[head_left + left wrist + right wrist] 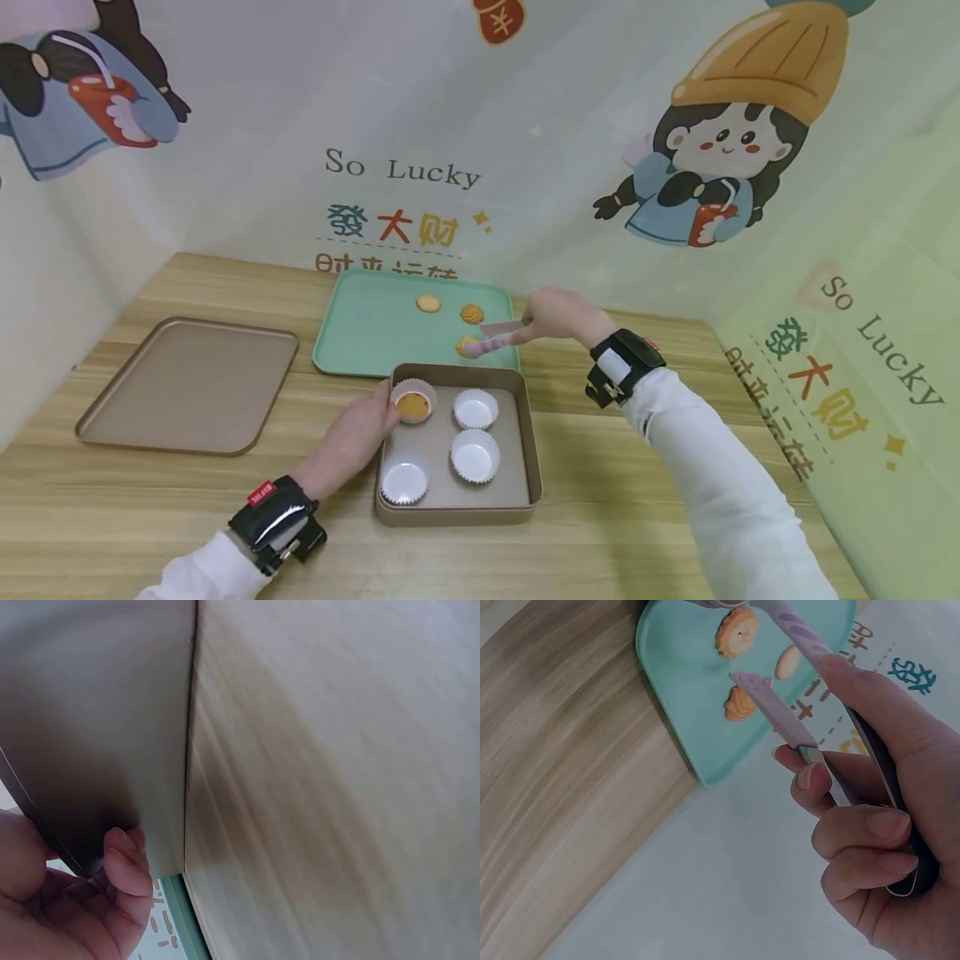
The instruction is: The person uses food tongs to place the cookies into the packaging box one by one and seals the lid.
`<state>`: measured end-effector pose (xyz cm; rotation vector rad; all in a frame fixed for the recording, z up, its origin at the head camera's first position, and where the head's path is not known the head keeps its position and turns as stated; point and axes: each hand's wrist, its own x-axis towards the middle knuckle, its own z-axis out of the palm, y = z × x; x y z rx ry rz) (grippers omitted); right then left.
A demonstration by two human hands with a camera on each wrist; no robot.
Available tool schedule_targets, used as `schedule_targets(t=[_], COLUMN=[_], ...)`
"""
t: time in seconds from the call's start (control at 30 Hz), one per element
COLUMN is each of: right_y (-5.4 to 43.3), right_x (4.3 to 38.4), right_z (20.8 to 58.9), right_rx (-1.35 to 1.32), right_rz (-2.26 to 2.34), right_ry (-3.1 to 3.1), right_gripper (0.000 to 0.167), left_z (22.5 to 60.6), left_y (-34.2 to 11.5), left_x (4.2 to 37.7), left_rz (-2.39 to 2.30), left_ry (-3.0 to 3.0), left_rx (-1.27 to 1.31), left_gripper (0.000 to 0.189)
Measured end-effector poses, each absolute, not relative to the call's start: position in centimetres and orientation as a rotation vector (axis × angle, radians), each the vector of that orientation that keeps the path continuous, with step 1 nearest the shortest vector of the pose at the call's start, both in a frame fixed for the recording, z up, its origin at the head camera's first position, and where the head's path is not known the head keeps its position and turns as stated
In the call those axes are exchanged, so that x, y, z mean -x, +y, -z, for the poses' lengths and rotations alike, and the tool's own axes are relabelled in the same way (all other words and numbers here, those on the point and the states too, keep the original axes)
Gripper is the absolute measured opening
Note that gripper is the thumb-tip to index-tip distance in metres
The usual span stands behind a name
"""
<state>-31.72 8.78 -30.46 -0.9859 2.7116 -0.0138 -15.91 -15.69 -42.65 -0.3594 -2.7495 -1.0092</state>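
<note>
The step in hand looks like picking up the scalloped cookie with the pink-tipped tongs. To do it well, the 2 arms of the tongs should straddle the cookie low on the green tray and close gently, since a hard squeeze could crumble its edge. Care is also due with the swirl cookie just beside, which a wide sweep might nudge; the oval cookie lies a little farther off.

The right hand is clamped on the tongs, whose arms stand apart over the near right part of the tray. The lower tip overlaps the scalloped cookie in the head view; I cannot tell whether it touches. That cookie lies ahead and to the left of the right hand, and farther from the person than the left hand.

The left hand pinches the wall of the square baking pan near its far left corner, which should steady it. Inside are 4 fluted white cups; only the far left cup holds a brown cookie. The 2 hands are well apart.
</note>
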Motion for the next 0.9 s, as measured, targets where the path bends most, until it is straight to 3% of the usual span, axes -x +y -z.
schedule_targets(t=[0.5,0.9], right_y=[8.1,8.0], right_x=[31.9,32.3], right_z=[31.9,32.3], right_rx=[0.908,1.041], right_rz=[-0.036,-0.117], right_ry=[2.701,2.732], right_gripper=[0.04,0.036], left_z=[42.8,42.8], left_y=[-15.6,-15.7], left_x=[15.7,15.7], left_rz=[1.068,1.065], left_ry=[-2.781,-2.766], left_rx=[0.327,0.34], left_gripper=[0.044,0.045])
